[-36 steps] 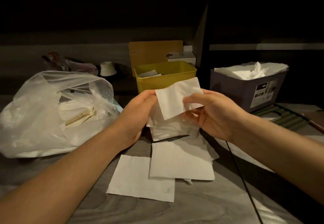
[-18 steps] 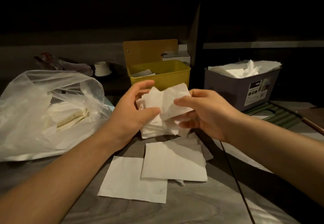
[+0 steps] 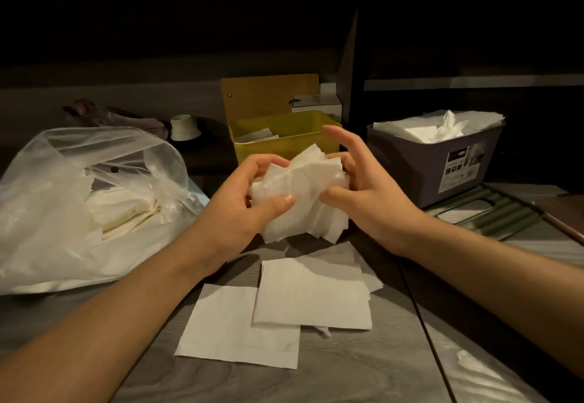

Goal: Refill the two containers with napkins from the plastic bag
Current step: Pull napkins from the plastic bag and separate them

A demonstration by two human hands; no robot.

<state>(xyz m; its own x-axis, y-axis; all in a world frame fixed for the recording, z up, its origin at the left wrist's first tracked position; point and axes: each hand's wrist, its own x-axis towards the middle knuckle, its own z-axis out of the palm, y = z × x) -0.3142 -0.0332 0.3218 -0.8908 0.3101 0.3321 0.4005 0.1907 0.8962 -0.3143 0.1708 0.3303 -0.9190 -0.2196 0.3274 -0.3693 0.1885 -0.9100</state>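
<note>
A loose bundle of white napkins [image 3: 303, 194] is held above the table between both hands. My left hand [image 3: 240, 200] grips it from the left, thumb pressed on its front. My right hand [image 3: 363, 188] holds its right side with thumb and lower fingers, the index finger lifted. Behind them stands the yellow container [image 3: 284, 142] with a few napkins at its bottom. The grey container [image 3: 442, 162] at the right is heaped with napkins. The clear plastic bag [image 3: 79, 200] with more napkins lies at the left.
Several flat napkins [image 3: 284, 304] lie spread on the wooden table [image 3: 347, 377] in front of me. A green ridged tray [image 3: 486, 213] sits by the grey container. A small white cup [image 3: 185, 128] and a white box [image 3: 319, 102] stand at the back.
The single napkin my right hand held up has been pressed onto the bundle. Both hands have closed around the bundle and squeezed it together.
</note>
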